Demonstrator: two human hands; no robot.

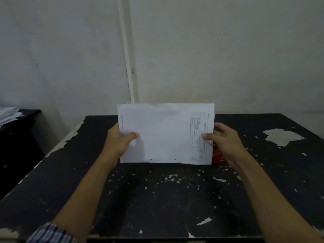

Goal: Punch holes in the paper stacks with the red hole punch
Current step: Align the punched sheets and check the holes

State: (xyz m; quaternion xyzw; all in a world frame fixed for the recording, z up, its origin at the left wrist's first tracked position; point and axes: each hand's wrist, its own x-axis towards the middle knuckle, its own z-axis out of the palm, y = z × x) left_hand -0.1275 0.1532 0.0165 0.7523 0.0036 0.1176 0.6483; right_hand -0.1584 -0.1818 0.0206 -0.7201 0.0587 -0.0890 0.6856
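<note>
I hold a white paper stack (164,135) upright on its long edge above the black table (157,199). My left hand (119,141) grips its left side, thumb on the front. My right hand (224,142) grips its right side, where printed lines run down the sheet. Two small punched holes show near the bottom edge of the stack. The red hole punch (218,156) lies on the table behind the stack's lower right corner, mostly hidden by the paper and my right hand.
The table's black paint is chipped, with a large bare patch (282,136) at the far right. A white wall stands close behind the table. To the far left, another pile of papers (8,115) rests on a separate dark surface.
</note>
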